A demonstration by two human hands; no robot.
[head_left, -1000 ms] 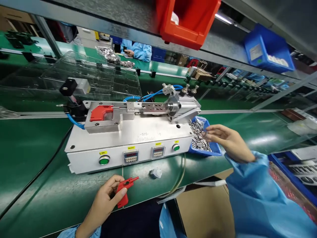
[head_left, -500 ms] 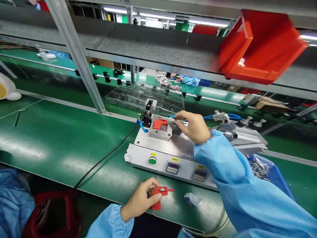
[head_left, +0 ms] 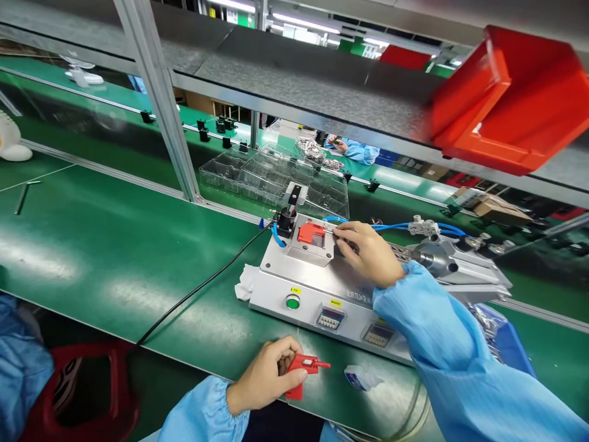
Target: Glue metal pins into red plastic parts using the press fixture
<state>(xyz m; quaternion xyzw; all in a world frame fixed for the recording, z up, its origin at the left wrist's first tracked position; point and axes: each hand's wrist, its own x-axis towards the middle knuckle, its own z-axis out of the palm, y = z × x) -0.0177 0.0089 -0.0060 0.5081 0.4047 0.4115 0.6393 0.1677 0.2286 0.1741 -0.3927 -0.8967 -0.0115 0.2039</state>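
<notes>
My left hand [head_left: 271, 373] is closed around a red plastic part [head_left: 298, 393] with a slot and a thin pin-like end pointing right, held over the bench's front edge. A second red plastic part [head_left: 310, 232] lies in the metal fixture block [head_left: 309, 253] on top of the bench machine [head_left: 317, 276]. My right hand [head_left: 368, 248] reaches to the right end of that block. Its thumb and forefinger are at a small silvery metal piece [head_left: 328, 228] beside the seated red part; the fingertips partly hide the piece.
The machine front carries a green button [head_left: 292, 301] and counters. A metal cylinder [head_left: 432, 258] and a blue bin [head_left: 508, 337] of metal parts are to the right. Clear trays [head_left: 276, 178] stand behind; a red bin [head_left: 510, 110] sits on the shelf above. A crumpled packet [head_left: 361, 377] lies in front.
The view has shifted slightly, so the machine appears further right. My right fingers have moved a little at the block's right end. My left hand still holds its red part.
</notes>
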